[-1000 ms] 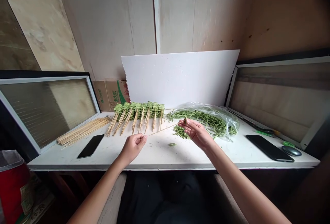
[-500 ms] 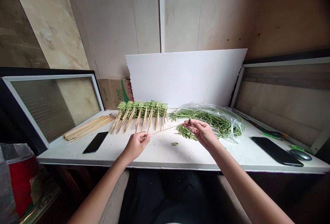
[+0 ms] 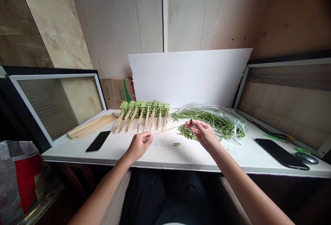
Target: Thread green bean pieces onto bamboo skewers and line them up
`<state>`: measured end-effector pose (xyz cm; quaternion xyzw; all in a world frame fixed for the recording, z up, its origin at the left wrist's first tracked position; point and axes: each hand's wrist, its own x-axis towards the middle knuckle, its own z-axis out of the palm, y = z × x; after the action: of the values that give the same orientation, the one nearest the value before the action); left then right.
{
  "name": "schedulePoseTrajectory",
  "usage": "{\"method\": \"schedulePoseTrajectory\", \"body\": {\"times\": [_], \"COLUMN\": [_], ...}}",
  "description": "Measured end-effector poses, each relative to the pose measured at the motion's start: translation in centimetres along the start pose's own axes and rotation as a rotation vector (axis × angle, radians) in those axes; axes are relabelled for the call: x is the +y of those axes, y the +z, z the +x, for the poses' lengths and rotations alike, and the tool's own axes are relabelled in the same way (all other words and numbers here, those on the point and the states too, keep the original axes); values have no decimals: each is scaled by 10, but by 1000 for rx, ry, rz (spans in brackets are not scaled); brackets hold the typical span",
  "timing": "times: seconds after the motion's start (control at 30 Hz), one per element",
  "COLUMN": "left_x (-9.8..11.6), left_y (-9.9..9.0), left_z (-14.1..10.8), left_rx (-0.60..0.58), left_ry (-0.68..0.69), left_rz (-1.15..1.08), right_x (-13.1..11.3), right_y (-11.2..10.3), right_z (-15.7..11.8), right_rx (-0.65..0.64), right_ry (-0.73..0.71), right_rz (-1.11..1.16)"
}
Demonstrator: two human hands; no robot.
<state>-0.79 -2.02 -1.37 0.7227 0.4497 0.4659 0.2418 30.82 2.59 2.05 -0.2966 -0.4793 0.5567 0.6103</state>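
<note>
A thin wooden skewer point(image 3: 169, 128) spans the gap between my two hands. My left hand point(image 3: 140, 145) pinches its left end. At its right end my right hand point(image 3: 203, 133) is closed on a small green bean piece. Beneath and beside my right hand lies a pile of cut bean pieces point(image 3: 186, 133), partly hidden by the fingers. One small piece point(image 3: 177, 144) rests apart on the white table point(image 3: 160, 159). Farther back left, filled bean skewers point(image 3: 144, 109) are stacked in a row, their bare sticks pointing toward me.
Long green beans point(image 3: 214, 119) lie in a clear plastic bag point(image 3: 241, 128). Loose skewers point(image 3: 90, 126) and a phone point(image 3: 98, 141) are at the left. A black phone-like slab point(image 3: 281, 153) and a grey oval object point(image 3: 307, 158) are at the right. A white board point(image 3: 191, 76) stands behind.
The whole view has shifted slightly, so the scene sits a little farther right. Both hands keep nearly the same hold on the skewer and bean piece.
</note>
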Motion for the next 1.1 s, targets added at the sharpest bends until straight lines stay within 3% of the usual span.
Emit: {"method": "schedulePoseTrajectory", "body": {"times": [0.43,0.67,0.9,1.1], "left_x": [-3,2,-1,1], "left_y": [0,-11,-22,-15], "left_z": [0,3,5,-1], "left_rx": [40,11,211,101], "left_ry": [40,132,301,364], "left_rz": [44,205,300,356], "right_x": [6,5,9,9], "right_y": [2,1,-2,-3], "right_z": [-2,-1,2,3], "right_rx": [19,34,136,132], "right_ry": [-15,-63,-74,-99], "right_rz": [-14,-77,-49,-22]}}
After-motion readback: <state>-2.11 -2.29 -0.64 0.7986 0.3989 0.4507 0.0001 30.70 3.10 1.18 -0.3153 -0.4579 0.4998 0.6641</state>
